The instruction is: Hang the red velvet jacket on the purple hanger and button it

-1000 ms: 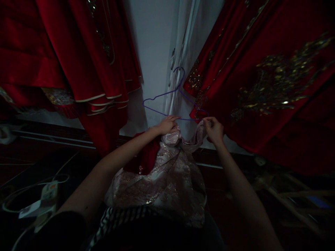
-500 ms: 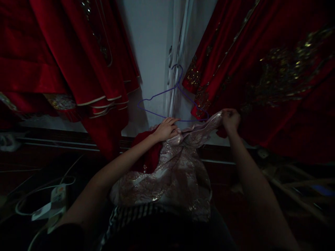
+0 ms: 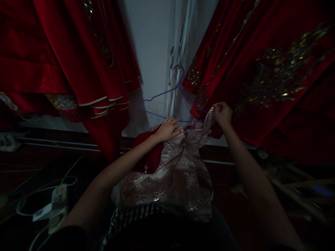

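Note:
A pale pink brocade garment (image 3: 172, 177) with a red lining (image 3: 149, 153) lies bunched over my lap. My left hand (image 3: 167, 129) is closed on the bottom bar of a purple wire hanger (image 3: 159, 101) together with the garment's top edge. My right hand (image 3: 222, 113) is closed on a corner of the pink fabric, lifted up beside the hanger's right shoulder. The hanger's hook (image 3: 179, 71) points up in front of a white wall (image 3: 151, 45).
Red embroidered garments hang at the left (image 3: 65, 59) and at the right (image 3: 267, 76), with gold embroidery (image 3: 277, 80). A white power strip with cables (image 3: 56, 204) lies on the dark floor at lower left. Pale wooden sticks (image 3: 295, 195) lie at lower right.
My right hand drew the pink fabric out to the right, then brought it back up towards the hanger's right shoulder. My left hand stayed on the hanger bar.

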{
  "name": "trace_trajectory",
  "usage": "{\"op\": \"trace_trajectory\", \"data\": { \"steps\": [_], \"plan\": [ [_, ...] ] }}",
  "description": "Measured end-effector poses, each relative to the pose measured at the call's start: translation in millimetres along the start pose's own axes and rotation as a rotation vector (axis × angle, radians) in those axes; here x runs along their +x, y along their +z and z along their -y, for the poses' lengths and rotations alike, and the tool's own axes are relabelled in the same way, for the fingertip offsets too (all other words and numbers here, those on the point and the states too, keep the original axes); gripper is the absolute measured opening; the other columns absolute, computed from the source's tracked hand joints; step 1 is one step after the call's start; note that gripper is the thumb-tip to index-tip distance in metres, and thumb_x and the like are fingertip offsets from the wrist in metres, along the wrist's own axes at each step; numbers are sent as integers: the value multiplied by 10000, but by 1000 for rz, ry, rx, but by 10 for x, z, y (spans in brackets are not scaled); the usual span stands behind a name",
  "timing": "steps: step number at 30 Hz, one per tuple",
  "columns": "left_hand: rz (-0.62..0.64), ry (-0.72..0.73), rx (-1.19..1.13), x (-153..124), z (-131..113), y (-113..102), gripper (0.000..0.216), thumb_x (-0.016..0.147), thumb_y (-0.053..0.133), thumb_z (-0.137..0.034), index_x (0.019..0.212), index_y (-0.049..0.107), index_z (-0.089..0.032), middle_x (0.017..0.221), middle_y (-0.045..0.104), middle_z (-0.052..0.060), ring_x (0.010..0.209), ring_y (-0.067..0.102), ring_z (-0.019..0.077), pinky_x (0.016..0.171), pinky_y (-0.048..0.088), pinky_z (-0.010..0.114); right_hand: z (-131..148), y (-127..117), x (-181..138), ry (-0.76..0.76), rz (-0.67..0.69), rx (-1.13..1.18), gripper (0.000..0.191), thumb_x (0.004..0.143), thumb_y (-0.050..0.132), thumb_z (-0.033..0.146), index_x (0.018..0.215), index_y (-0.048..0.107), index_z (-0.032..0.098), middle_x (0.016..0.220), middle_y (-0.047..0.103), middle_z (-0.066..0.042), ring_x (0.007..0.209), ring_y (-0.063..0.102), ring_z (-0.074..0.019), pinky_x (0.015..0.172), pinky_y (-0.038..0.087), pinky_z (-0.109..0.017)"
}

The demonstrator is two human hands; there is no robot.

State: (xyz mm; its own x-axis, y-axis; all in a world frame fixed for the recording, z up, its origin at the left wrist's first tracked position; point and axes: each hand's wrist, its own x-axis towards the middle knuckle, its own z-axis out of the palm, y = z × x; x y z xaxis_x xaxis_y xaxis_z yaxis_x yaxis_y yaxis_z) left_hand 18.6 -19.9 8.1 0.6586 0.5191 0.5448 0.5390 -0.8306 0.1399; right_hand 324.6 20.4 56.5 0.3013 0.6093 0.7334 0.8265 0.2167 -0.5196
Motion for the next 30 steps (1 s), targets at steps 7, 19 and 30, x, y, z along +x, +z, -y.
{"op": "trace_trajectory", "data": {
  "steps": [7,19,30],
  "plan": [
    [-23,1,18,-6,9,3,300,907,460,-379,987,692,-206,1341,550,50,1178,500,229,1043,354,427,-381,-182,21,93,-51,-114,252,798,516,398,814,613,166,858,678,-159,794,631,-280,805,479,-439],
    [-51,0,-127,146,-56,116,272,915,449,-370,990,667,-225,1337,561,45,1206,510,200,1029,373,396,336,47,74,-168,24,16,222,827,522,390,868,643,208,889,676,-73,867,618,-236,840,476,-370],
    [-210,-260,-110,125,280,-166,300,929,367,-329,988,617,-174,1046,659,79,1007,583,189,925,413,334,547,234,-176,-152,101,120,281,900,412,476,992,553,251,950,653,-26,895,614,-198,911,426,-380]
  ]
}}
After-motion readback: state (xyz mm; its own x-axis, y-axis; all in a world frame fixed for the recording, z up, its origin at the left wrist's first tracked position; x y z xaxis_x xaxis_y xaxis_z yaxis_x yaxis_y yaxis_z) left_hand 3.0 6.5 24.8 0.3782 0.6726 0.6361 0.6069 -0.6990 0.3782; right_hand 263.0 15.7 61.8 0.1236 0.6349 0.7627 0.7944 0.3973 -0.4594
